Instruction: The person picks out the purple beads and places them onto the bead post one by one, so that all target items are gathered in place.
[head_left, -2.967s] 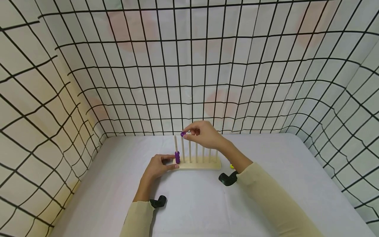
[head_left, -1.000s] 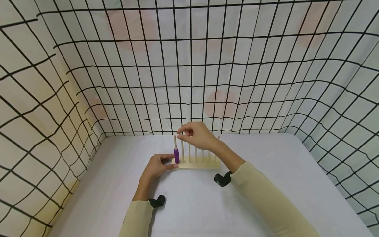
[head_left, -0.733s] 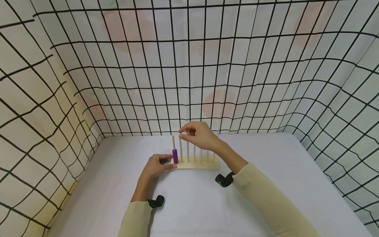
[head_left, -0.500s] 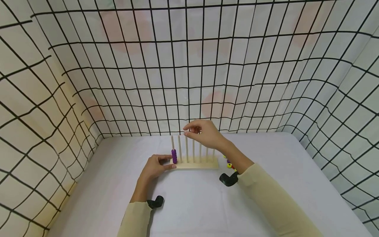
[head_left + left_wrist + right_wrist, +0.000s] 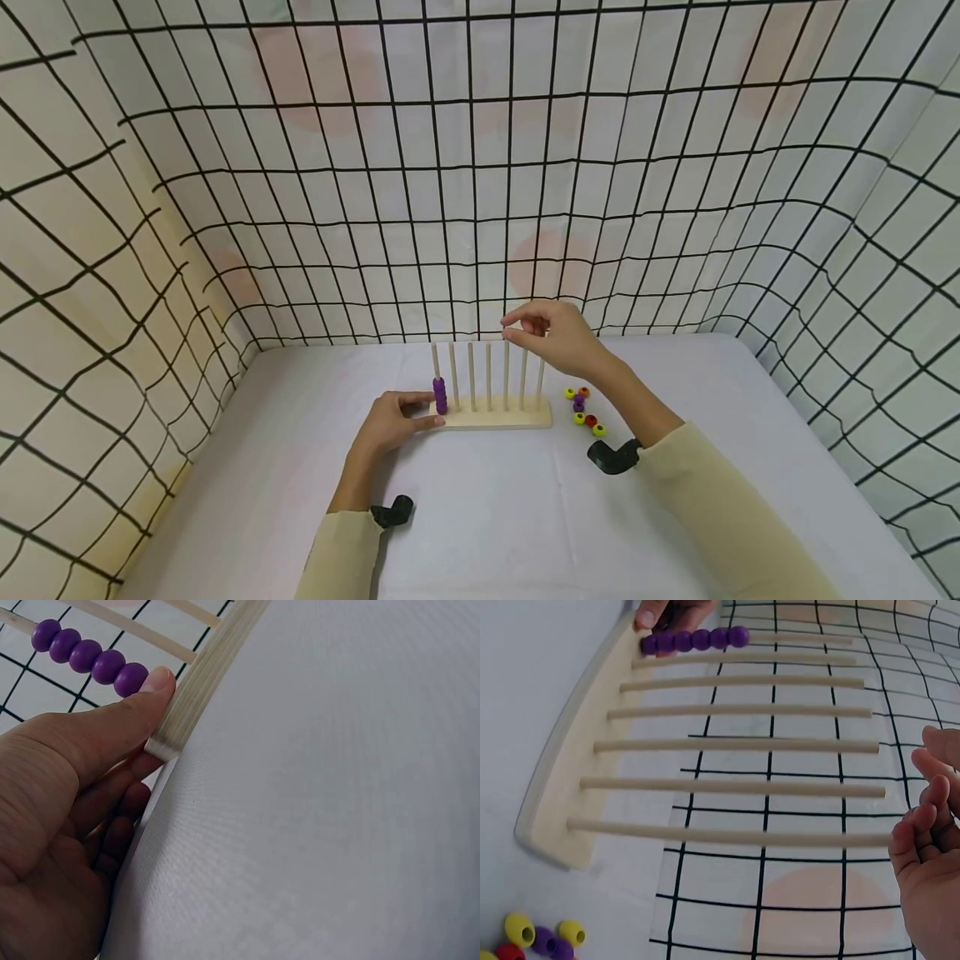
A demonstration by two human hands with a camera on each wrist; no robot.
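A wooden peg stand with several upright rods stands at the table's middle. Purple beads are stacked on its leftmost rod, in a tight row in the left wrist view too. My left hand grips the stand's left end, thumb on the base beside the lowest bead and fingers behind. My right hand is raised at the rod tops on the right side, thumb and forefinger apart, nothing between them. The other rods are bare.
Several loose beads, yellow, purple, red and orange, lie on the white tablecloth right of the stand. A black wire grid rises behind the table and along both sides. Each wrist wears a black camera.
My right hand held a purple bead near the left rods; the leftmost stack is now taller and that hand has moved right, empty, uncovering the loose beads. My left hand stays at the base.
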